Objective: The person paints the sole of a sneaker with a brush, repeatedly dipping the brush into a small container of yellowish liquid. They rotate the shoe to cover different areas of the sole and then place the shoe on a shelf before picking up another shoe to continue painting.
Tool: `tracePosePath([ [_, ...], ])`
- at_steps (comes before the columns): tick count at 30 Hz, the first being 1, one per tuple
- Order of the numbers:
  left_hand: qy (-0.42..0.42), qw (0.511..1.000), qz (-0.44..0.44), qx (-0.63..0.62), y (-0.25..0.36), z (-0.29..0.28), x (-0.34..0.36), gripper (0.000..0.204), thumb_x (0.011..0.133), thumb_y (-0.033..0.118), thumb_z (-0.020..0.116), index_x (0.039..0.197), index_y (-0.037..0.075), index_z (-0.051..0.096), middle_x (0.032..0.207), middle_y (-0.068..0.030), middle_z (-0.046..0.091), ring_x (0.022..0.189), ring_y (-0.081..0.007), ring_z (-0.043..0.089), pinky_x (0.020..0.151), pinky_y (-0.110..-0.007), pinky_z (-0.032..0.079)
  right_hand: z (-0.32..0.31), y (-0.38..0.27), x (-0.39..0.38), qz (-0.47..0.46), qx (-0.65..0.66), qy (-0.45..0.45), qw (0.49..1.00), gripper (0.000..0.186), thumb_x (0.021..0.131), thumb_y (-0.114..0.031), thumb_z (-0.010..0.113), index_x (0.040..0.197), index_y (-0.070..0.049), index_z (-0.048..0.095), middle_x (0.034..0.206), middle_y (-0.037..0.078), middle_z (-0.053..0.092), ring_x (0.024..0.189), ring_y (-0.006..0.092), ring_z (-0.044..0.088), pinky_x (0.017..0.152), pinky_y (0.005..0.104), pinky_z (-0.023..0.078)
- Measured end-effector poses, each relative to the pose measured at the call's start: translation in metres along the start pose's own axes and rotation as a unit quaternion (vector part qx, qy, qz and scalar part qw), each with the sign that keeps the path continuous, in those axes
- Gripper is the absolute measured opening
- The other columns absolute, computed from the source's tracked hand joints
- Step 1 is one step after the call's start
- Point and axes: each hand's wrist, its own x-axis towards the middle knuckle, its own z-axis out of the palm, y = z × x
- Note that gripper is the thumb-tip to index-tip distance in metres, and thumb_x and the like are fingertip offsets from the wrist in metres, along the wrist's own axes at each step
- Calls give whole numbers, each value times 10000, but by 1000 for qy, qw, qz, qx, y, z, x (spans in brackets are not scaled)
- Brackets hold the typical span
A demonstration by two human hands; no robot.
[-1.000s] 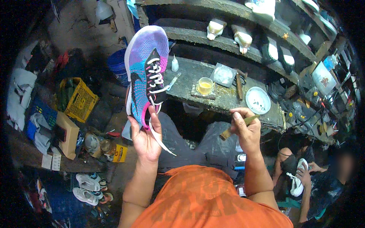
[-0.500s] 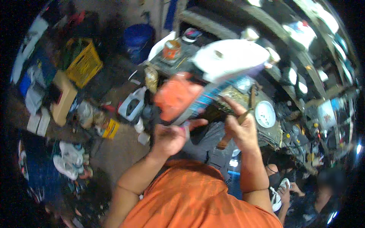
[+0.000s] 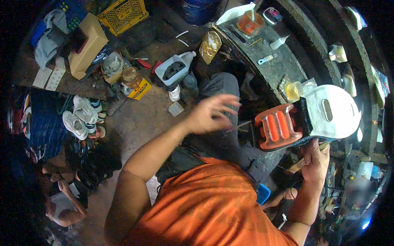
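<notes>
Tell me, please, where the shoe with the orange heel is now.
In the head view, the shoe is right of centre, sole facing the camera, in the right hand, its orange heel below the cup.

The dim room falls to black, grainy corners where the fisheye bends the shelf point(image 3: 317, 39), while the shoe's white sole point(image 3: 341, 117) looks bright, a bluish-white glare point(image 3: 366, 224) sits lower right, and the left hand's point(image 3: 207, 116) fingers point(image 3: 225, 99) are blurred.
</notes>
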Motion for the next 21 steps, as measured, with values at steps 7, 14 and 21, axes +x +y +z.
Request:
tracePosePath([
  [7, 453, 780, -192, 387, -137, -266, -34, 236, 839, 166, 767, 1014, 20, 707, 1002, -138, 750, 890, -257, 727, 794, -365, 560, -12, 3, 11, 98, -84, 12, 992, 296, 976, -194, 648, 1189, -78, 477, 724, -38, 490, 511, 50, 417, 438, 228, 304],
  [14, 497, 641, -288, 509, -220, -351, 53, 496, 791, 371, 793, 1162, 69, 661, 1118, -200, 713, 1049, -391, 684, 929, -469, 536, -10, -1, 21, 135, -108, 79, 982, 467, 921, -245, 745, 1255, -61, 476, 759, -20, 559, 500, 61, 437, 439, 231, 335],
  [21, 491, 650, -335, 473, -228, -379, 69, 361, 793, 339, 748, 1097, 143, 743, 1113, -153, 729, 1036, -371, 694, 944, -456, 536, 5, -4, 21, 144, -93, 108, 979, 682, 837, -347, 829, 1309, -17, 463, 851, 56, 646, 558, 126, 566, 466, 264, 412],
])
